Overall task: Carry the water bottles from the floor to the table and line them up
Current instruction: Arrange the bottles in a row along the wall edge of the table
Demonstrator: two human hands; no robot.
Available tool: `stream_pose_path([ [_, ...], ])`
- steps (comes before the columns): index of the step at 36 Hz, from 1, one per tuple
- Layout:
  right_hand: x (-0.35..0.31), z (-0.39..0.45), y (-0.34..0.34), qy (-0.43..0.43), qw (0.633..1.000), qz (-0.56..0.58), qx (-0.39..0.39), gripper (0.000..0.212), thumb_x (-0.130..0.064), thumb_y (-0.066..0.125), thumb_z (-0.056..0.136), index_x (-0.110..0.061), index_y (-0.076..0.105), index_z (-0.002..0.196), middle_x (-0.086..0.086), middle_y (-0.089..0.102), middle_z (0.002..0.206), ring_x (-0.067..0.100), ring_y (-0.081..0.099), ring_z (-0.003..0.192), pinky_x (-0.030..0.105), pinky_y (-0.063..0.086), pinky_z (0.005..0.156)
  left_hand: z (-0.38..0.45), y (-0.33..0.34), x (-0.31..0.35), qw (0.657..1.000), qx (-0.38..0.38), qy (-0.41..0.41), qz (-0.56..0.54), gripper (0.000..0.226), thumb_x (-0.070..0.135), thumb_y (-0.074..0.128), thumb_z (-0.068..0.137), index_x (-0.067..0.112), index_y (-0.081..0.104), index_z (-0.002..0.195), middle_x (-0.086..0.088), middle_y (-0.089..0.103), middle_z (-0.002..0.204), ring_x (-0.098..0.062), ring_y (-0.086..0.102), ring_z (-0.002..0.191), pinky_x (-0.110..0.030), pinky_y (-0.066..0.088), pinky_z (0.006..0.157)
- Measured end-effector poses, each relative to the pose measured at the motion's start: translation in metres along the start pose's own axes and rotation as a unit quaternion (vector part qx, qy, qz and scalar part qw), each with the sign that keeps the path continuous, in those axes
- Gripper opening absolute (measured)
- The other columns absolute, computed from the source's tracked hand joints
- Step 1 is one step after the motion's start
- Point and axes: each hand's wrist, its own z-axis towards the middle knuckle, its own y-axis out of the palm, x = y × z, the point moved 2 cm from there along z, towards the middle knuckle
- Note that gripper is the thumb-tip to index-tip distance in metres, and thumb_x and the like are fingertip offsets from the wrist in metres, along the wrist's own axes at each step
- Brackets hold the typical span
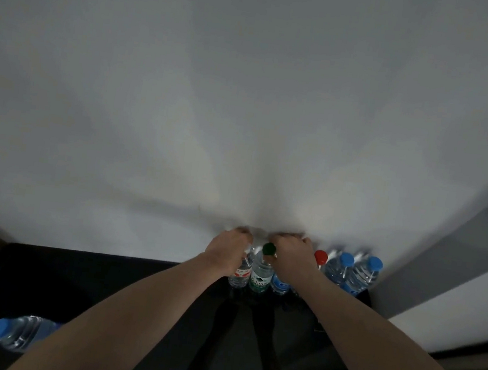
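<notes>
Six Bottles Stood in a Row at the Wall

Six clear plastic water bottles stood upright on the black table point(101, 284), lined up along its far edge against the pale grey wall point(248, 93). Taking the clear bottle with the dark green cap and green label point(262, 271) as the marker, a clear bottle with a red-and-white label point(241, 272) stood just beside it on the left, its top hidden under the person's left hand point(227, 252). That hand was curled down over the bottle's neck and held it. On the other side of the green-capped bottle stood a clear bottle with a blue label point(279, 284), and the right hand point(292, 260) was wrapped over its top, fingers bent around it. Beyond that hand, further right of the green-capped bottle, came a bottle with a red cap point(320, 257), mostly hidden, then two clear ridged bottles with light blue caps, the nearer one point(338, 268) and the end one point(364, 273), close to the corner where a grey band point(458, 257) ran down the adjoining wall. Well to the left of the green-capped bottle and much nearer the person, one more clear bottle with a light blue cap point(19, 331) appeared partly behind the left forearm; whether it was on the table or below it could not be told.
</notes>
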Motion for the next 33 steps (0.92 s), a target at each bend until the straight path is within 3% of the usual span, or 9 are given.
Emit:
stream_pose_path([
  [6,-0.001,-0.005,0.001,0.004,1.000,0.024,-0.010,0.037,-0.037,0.064,0.091,-0.024,0.060,0.126,-0.002,0.065,0.125,0.023,0.056,0.117,0.040,0.042,0.095,-0.006,0.003,-0.005,0.999,0.006,-0.019,-0.043,0.035,-0.007,0.058,0.089,0.009,0.064,0.119,-0.008,0.062,0.128,-0.028,0.064,0.107,-0.030,0.050,0.084],
  [13,-0.007,-0.015,-0.005,0.004,0.998,0.054,-0.012,0.042,-0.030,0.067,0.089,-0.019,0.058,0.128,0.001,0.062,0.129,0.024,0.050,0.123,0.040,0.043,0.100,-0.016,-0.003,0.002,0.997,0.008,-0.036,-0.062,0.055,-0.007,0.054,0.092,0.012,0.051,0.143,-0.009,0.050,0.148,-0.029,0.054,0.128,-0.034,0.043,0.107],
  [19,-0.018,-0.041,-0.014,0.002,0.995,0.102,0.024,0.040,-0.027,0.066,0.089,-0.021,0.059,0.127,0.000,0.061,0.131,0.024,0.052,0.125,0.038,0.037,0.107,-0.043,-0.013,0.009,0.995,-0.002,-0.052,-0.091,0.055,-0.001,0.061,0.092,0.016,0.052,0.143,-0.002,0.051,0.145,-0.024,0.058,0.121,-0.032,0.047,0.105],
  [22,-0.023,-0.062,-0.026,0.015,0.986,0.156,0.057,0.040,-0.021,0.066,0.086,-0.020,0.063,0.127,0.001,0.062,0.130,0.024,0.054,0.122,0.035,0.039,0.106,-0.071,-0.025,0.014,0.995,0.005,-0.038,-0.093,0.051,0.002,0.060,0.092,0.020,0.056,0.139,0.003,0.050,0.143,-0.022,0.061,0.116,-0.035,0.050,0.101],
  [25,-0.028,-0.092,-0.034,0.031,0.979,0.194,0.057,0.045,-0.021,0.065,0.089,-0.020,0.059,0.134,0.000,0.057,0.138,0.022,0.049,0.128,0.035,0.037,0.111,-0.110,-0.041,0.011,0.991,0.058,-0.029,-0.120,0.045,0.003,0.054,0.094,0.023,0.060,0.134,0.008,0.052,0.142,-0.017,0.061,0.115,-0.033,0.051,0.100],
  [30,-0.047,-0.153,-0.036,0.044,0.969,0.243,0.017,0.053,-0.027,0.066,0.092,-0.028,0.050,0.143,-0.007,0.042,0.150,0.015,0.037,0.139,0.031,0.029,0.118,-0.191,-0.056,-0.007,0.983,0.111,-0.063,-0.130,0.039,0.016,0.054,0.099,0.031,0.059,0.135,0.018,0.046,0.145,0.000,0.057,0.113,-0.022,0.046,0.103],
  [33,-0.069,-0.186,-0.030,0.035,0.966,0.255,-0.033,0.058,-0.034,0.064,0.093,-0.032,0.043,0.147,-0.010,0.033,0.156,0.012,0.026,0.145,0.029,0.024,0.120,-0.249,-0.053,-0.021,0.982,0.092,-0.101,-0.126,0.037,0.026,0.055,0.100,0.036,0.056,0.135,0.023,0.039,0.146,-0.003,0.057,0.111,-0.019,0.044,0.101],
])
